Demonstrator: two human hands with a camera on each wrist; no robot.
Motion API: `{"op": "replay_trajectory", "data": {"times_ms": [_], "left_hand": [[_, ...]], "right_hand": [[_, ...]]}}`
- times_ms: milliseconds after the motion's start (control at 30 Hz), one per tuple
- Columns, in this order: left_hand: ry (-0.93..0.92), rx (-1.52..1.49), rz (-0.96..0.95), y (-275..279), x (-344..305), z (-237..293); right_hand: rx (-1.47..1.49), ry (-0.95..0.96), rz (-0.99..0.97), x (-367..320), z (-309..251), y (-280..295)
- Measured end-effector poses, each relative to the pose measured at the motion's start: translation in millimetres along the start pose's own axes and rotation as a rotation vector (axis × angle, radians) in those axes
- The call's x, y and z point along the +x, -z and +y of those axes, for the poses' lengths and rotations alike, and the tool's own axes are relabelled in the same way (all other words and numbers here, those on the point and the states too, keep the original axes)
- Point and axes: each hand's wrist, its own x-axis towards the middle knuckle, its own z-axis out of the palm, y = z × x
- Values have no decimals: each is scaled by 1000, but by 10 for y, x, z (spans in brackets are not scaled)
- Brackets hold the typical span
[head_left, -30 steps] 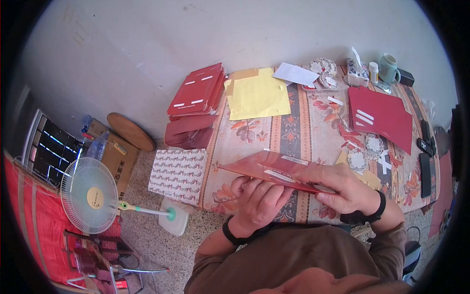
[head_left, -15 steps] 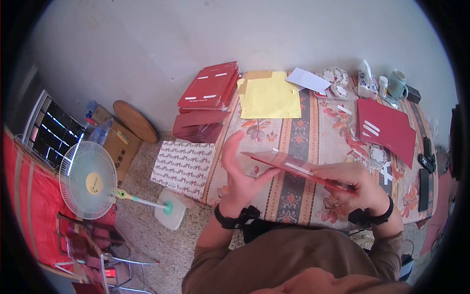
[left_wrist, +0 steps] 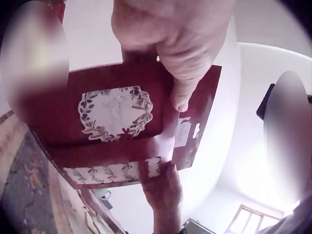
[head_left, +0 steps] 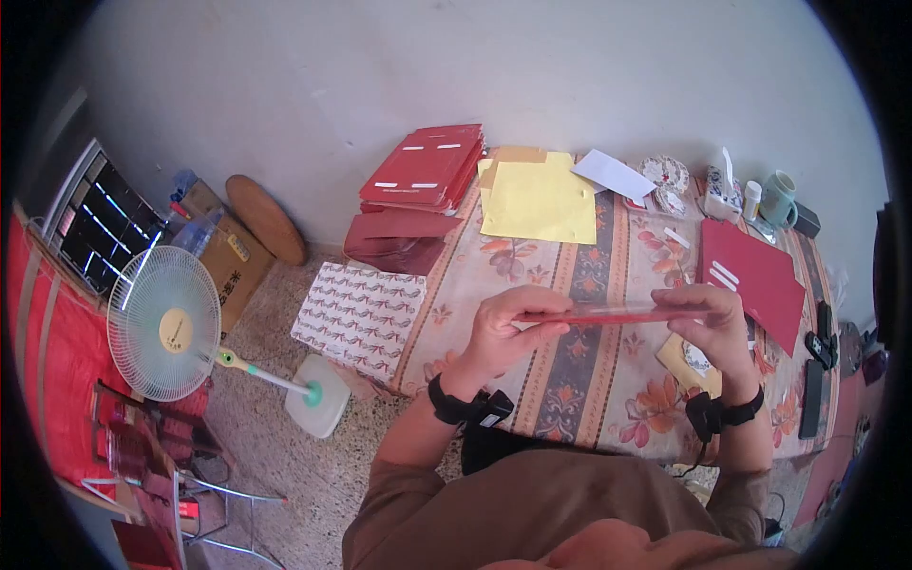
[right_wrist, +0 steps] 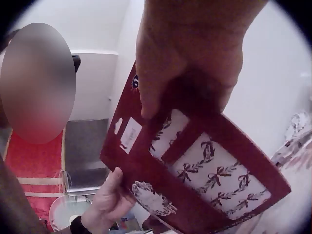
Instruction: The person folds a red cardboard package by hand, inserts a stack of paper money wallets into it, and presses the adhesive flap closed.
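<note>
Clamped from both ends, the red card (head_left: 608,313) hangs between my two grips. The left grip (head_left: 502,332) pinches its left end and the right grip (head_left: 714,328) pinches its right end, both closed firmly on the card. From the head camera I see the card almost edge-on, roughly level, lifted off the bench (head_left: 570,380) and on the near side of the yellow sheet (head_left: 539,201), toward the person's body.

The left wrist view shows the card's decorated face: a white wreath sticker (left_wrist: 115,113) on dark red, with the left grip's thumb pressed on the card just beside it. The right wrist view shows a strip of bow-patterned paper (right_wrist: 209,170) set into the same card, with the right grip's fingers curled over the card's upper edge.

A stack of red cards (head_left: 423,166) lies just left of the yellow sheet, and a white envelope (head_left: 613,174) lies just to its right. Farther right of the sheet a mug (head_left: 779,198) stands near the wall, and a flat red folder (head_left: 755,271) lies on the bench. Well to the left of the sheet, down on the floor, stands a fan (head_left: 163,323).
</note>
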Motion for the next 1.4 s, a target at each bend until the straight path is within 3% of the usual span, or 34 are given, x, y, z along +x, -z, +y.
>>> {"op": "replay_trajectory", "data": {"times_ms": [100,167,200,300,433,600,667,767,933,1000,1267,1400], "left_hand": [[-126,212,81,-10,74,-37],[-108,186,161,-78,100,42],[-87,159,244,-99,118,72],[-99,150,294,-61,224,-13],[-46,97,385,-38,221,-281],[-33,114,363,-92,174,-38],[137,-92,434,-94,191,33],[245,-242,442,-162,275,174],[290,-299,471,-185,283,259],[334,-303,474,-185,286,286],[327,-354,505,-125,270,245],[197,-328,463,-91,261,91]], "right_hand": [[48,47,78,30,264,14],[47,148,171,57,404,52],[157,52,180,65,322,14],[192,2,205,123,219,-67],[129,47,185,191,266,-219],[197,48,157,156,197,-263],[212,37,158,149,172,-273],[223,62,163,153,134,-297],[312,41,148,167,167,-280],[362,-42,227,187,153,-319],[384,-32,243,184,188,-300],[398,-27,255,185,207,-304]]}}
